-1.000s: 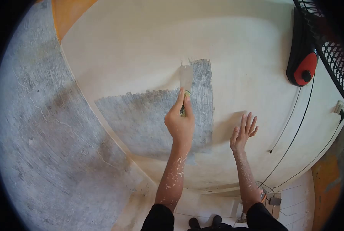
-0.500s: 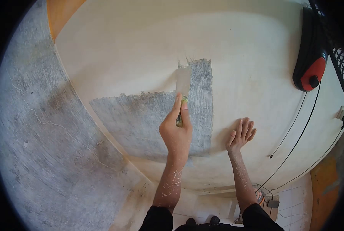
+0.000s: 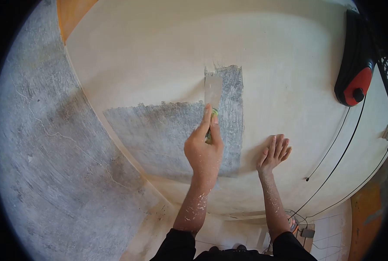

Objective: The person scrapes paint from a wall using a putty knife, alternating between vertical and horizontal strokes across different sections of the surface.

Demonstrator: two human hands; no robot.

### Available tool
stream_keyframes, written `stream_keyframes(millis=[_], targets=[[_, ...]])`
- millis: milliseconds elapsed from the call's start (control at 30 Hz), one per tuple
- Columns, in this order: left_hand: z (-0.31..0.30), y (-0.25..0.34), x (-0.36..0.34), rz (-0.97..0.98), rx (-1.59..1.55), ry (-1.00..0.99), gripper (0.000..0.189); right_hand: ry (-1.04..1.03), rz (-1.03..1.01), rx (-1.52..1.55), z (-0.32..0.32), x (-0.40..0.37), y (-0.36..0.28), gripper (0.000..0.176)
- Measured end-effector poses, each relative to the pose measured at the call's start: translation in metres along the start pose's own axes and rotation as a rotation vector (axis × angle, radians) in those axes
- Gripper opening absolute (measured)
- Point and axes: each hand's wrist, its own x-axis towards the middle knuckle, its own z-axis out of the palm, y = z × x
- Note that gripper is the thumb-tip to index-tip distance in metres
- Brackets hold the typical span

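My left hand (image 3: 204,145) is closed round the green handle of a scraper (image 3: 212,92). The scraper's flat, pale blade points up and lies over the bare grey patch (image 3: 231,100), near the patch's top edge. To the right, my right hand (image 3: 274,153) rests on the cream wall (image 3: 285,87) with its fingers spread and nothing held. Pale flakes speckle both forearms. Rough, torn-looking paint edges the grey patch along its top.
A black and red wall fan (image 3: 357,82) with hanging cords is at the upper right. The adjoining grey wall (image 3: 63,143) fills the left. Below are a socket box (image 3: 308,232), floor tiles (image 3: 328,226) and an orange surface (image 3: 365,217).
The scraper and my left hand have shifted slightly right in the view, as have the wall patch and fan. My right hand stays on the wall.
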Motion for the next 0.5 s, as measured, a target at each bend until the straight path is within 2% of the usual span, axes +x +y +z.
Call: stream_keyframes(millis=[400,500], targets=[[-0.014,-0.011,0.002,0.022,-0.11,-0.029,0.034,0.037,0.017,0.032,0.004,0.005,-0.001,0.048],[-0.017,-0.032,-0.016,-0.058,-0.145,-0.074,0.034,0.019,0.022,0.027,0.002,0.0,0.001,0.048]])
